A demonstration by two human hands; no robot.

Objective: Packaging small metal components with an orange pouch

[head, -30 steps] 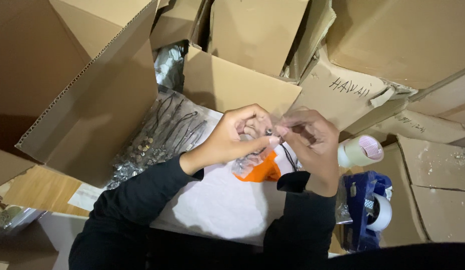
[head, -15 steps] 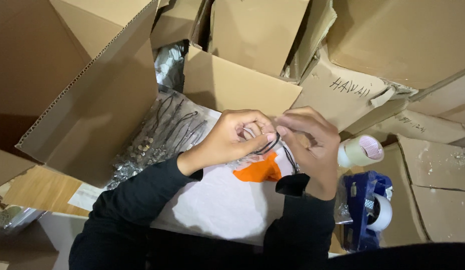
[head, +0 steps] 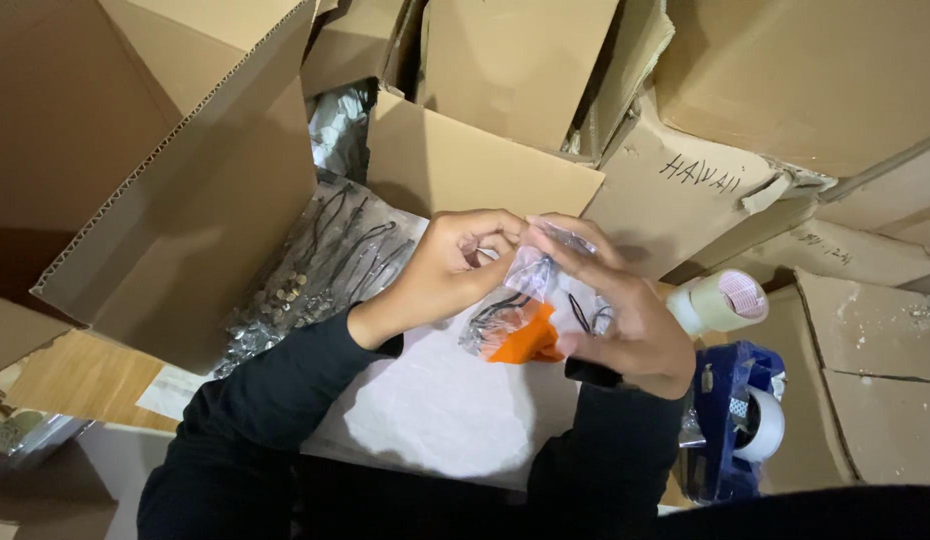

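Right now both hands meet over the middle of the white sheet (head: 435, 410), w/ a small clear plastic bag (head: 530, 300) held between them. Left hand (head: 450, 270) has fingers curled in, thumb & forefinger pinched tight on the bag's top edge. Right hand (head: 620, 315) cups the bag from the far side, fingers bent round its top & side, thumb underneath; it has a firm hold too. Bag sits tilted, just above the sheet, w/ an orange card (head: 525, 342) and thin black cords (head: 585, 315) inside.

Left of the hands lies a bigger clear bag of black cords and small metal bits (head: 305, 280), partly under a large cardboard flap (head: 175, 180). Right of the right hand: a roll of pale tape (head: 720, 302), and just below it a blue tape dispenser (head: 740, 420) w/ its own roll. More cardboard boxes (head: 815, 80) stacked all round the back & right side. Both sleeves dark.
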